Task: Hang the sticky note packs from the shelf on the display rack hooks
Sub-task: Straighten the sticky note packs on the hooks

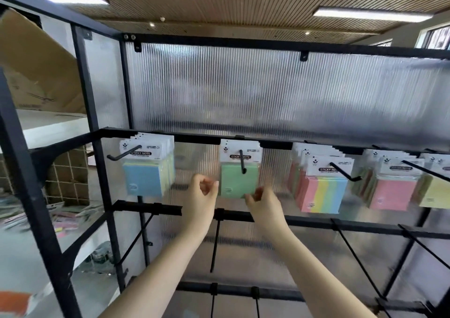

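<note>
One green sticky note pack (238, 180) hangs on the middle hook (242, 163) of the display rack's (194, 138) upper bar. Just below it both hands are raised with fingers loosely curled, gripping nothing: the left hand (201, 194) beside the pack's lower left corner, the right hand (261, 202) at its lower right corner, whether touching it I cannot tell. To the left hang blue packs (143, 177); to the right hang striped packs (325, 191), pink packs (393, 192) and yellow packs (435, 192). Lower hooks (215, 242) stand bare. Far left, a white shelf (53, 129) carries a cardboard box (36, 69).
</note>
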Demonstrator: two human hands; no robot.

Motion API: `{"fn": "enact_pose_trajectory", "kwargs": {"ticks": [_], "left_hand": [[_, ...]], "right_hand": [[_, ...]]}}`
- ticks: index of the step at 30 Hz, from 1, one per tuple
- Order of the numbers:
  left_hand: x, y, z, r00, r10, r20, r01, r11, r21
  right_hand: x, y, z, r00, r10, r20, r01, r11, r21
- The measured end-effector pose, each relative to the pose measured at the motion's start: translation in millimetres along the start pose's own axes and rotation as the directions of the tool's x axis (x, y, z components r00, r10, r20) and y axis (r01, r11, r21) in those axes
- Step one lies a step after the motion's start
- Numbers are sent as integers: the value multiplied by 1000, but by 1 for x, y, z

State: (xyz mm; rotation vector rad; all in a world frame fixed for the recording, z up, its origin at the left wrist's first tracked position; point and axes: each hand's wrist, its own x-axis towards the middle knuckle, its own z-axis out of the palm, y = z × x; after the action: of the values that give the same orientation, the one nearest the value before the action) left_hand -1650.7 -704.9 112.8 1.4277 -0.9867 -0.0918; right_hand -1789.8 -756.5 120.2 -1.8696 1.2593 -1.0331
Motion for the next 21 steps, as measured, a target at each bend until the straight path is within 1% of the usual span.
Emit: {"fn": "enact_pose_trajectory", "kwargs": {"ticks": [3, 5, 7, 11, 13, 16, 19, 21], "left_hand": [[-13, -15, -18, 992, -26, 122, 18, 997, 69], [-22, -22, -34, 971, -44, 235, 11, 990, 139], [-29, -27, -52, 939, -66, 339, -11, 975, 222], [-34, -33, -97, 867, -128, 482, -61, 932, 357], [-36, -35, -125, 860, -99, 501, -122, 912, 391], [-39, -36, -177, 883, -38, 468, -188, 884, 427], [-44, -42, -233, 897, -31, 440, -186, 879, 440], [-47, -52, -273, 920, -66, 387, -140, 866, 481]], "right_hand": [[-17, 15, 11, 990, 114, 81, -109, 992, -63], [-30, 20, 20, 982, 144, 124, -133, 987, -93], [-42, 17, 32, 982, 126, 142, -109, 986, -126], [-62, -9, 60, 987, 51, 153, -25, 985, -168], [-73, -30, 77, 990, 6, 142, 17, 987, -158], [-100, -71, 110, 990, -82, 114, 91, 993, -80], [-132, -115, 148, 974, -186, 126, 190, 981, -22], [-154, -143, 173, 953, -252, 166, 253, 967, 15]]}}
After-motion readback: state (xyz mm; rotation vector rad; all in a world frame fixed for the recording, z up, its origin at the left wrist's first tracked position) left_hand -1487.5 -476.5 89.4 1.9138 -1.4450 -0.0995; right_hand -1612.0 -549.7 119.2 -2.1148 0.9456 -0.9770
